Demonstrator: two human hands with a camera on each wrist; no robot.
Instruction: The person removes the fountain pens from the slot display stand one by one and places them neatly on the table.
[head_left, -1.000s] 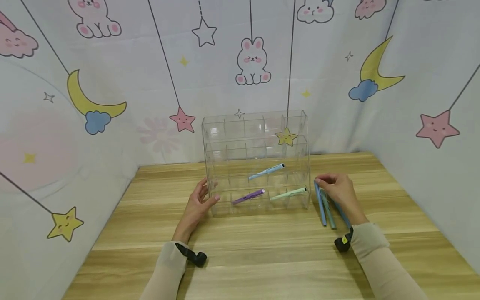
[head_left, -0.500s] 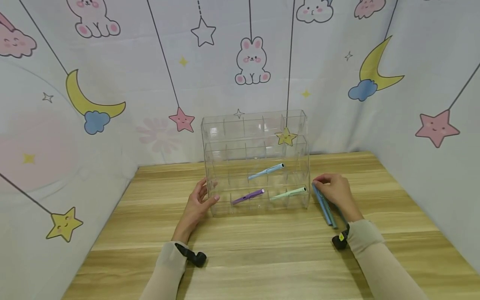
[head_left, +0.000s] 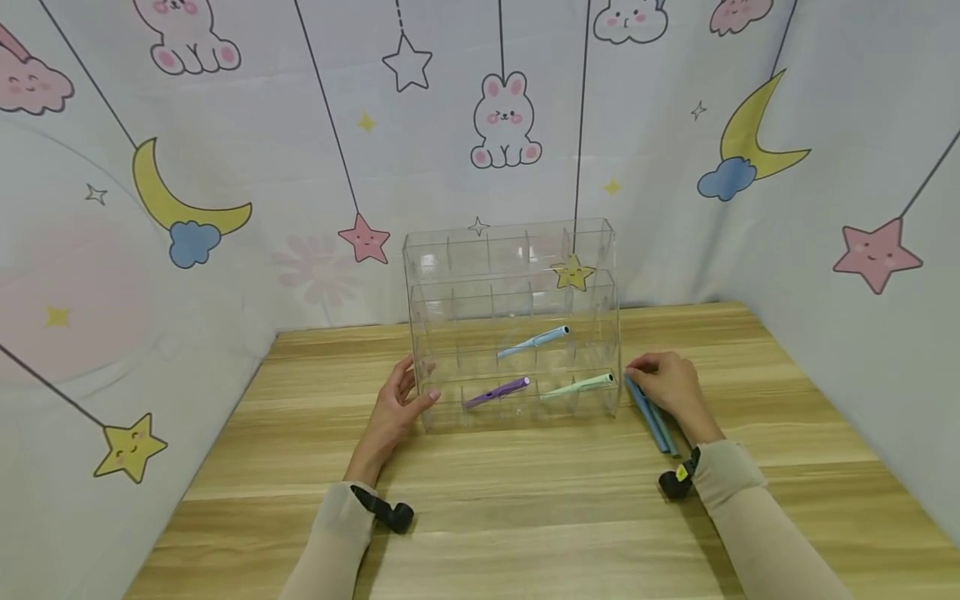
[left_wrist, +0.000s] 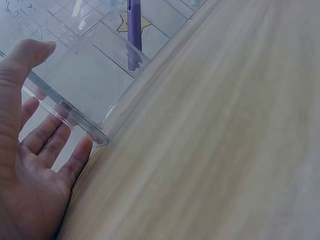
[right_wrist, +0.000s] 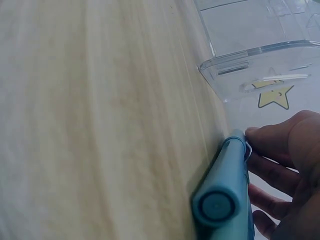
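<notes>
A clear tiered pen organizer [head_left: 517,292] stands at the table's back. My left hand [head_left: 393,412] holds its left side, the thumb at the front and the fingers along the outer wall, as the left wrist view shows [left_wrist: 40,180]. In the organizer lie a light blue pen [head_left: 534,342], a purple pen [head_left: 497,392] and a pale green pen [head_left: 577,387]. Right of it, my right hand [head_left: 670,385] pinches the far end of a blue pen [head_left: 651,421] between thumb and fingers. Against that pen lies a green pen [head_left: 667,429], partly hidden by the hand.
The wood-grain table [head_left: 510,517] spreads out in front of the organizer. A white curtain [head_left: 300,158] printed with bunnies, stars and moons rises behind and at both sides. The organizer's right corner [right_wrist: 210,65] is close to my right fingertips.
My right hand has shifted a little left, towards the organizer. The blue pen has tilted and slid against the green one; another blue pen beneath the wrist is now hidden. My left hand stays put.
</notes>
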